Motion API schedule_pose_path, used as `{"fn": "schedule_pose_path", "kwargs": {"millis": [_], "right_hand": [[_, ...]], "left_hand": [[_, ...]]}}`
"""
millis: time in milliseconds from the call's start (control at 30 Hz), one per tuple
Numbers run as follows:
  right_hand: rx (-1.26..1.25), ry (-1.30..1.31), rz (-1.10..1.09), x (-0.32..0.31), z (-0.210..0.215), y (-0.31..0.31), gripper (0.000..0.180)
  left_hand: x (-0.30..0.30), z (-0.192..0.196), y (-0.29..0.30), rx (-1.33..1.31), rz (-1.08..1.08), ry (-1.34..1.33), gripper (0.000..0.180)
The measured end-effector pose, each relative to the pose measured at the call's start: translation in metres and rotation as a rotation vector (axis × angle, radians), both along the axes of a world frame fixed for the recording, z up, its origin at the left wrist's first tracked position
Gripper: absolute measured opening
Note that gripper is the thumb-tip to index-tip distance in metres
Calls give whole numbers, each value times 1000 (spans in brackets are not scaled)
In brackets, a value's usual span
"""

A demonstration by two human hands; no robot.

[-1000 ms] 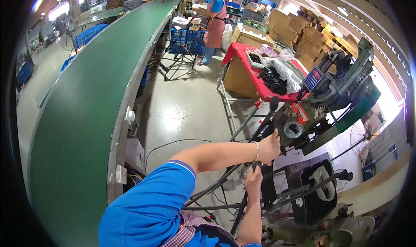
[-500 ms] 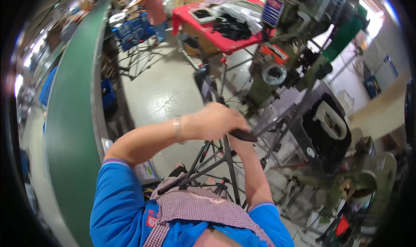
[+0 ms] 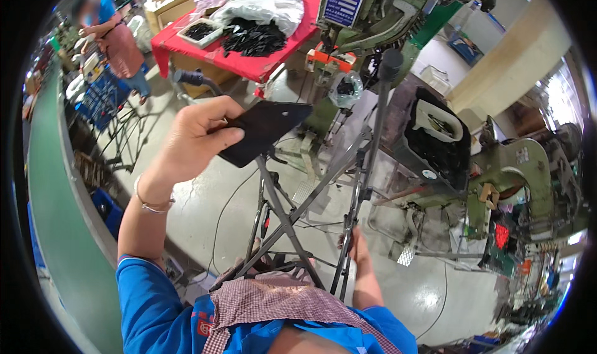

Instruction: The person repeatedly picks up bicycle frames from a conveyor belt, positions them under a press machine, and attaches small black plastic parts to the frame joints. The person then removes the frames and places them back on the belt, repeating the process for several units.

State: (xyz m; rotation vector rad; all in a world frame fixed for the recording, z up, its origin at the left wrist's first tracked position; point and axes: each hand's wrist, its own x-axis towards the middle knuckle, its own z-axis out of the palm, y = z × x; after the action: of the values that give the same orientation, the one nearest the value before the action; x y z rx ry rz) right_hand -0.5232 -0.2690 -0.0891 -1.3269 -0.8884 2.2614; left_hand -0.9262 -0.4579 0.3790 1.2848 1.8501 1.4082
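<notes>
Left hand (image 3: pixel 196 139) raised at chest height, grip closed by thumb and fingers on one edge of a flat black cut piece (image 3: pixel 264 130), which hangs in the air above the folding metal stand (image 3: pixel 292 223); right hand (image 3: pixel 354 248) low on a stand leg, fingers wrapped about the tube as far as I can tell. Judgement: keep the piece flat and pinched well in from the edge so it doesn't flex or slip. Room is tight ahead, with the green machine (image 3: pixel 379 18) and the stand's upright bar (image 3: pixel 379 118) near; open floor (image 3: pixel 205 211) lies left, before the green conveyor (image 3: pixel 56 229).
</notes>
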Motion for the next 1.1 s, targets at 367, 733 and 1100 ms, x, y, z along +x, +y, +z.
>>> {"fn": "schedule_pose_path", "kwargs": {"millis": [367,733,1100], "right_hand": [[284,-563,-370,-6,77,-45,34],[521,-1043,-631,175,204,-20,39],[479,-1120,-727,160,267,-44,40]], "left_hand": [[-102,-22,55,182,-113,-86,7],[-111,-172,231,182,-129,-561,23],[-120,-214,327,315,170,-338,12]]}}
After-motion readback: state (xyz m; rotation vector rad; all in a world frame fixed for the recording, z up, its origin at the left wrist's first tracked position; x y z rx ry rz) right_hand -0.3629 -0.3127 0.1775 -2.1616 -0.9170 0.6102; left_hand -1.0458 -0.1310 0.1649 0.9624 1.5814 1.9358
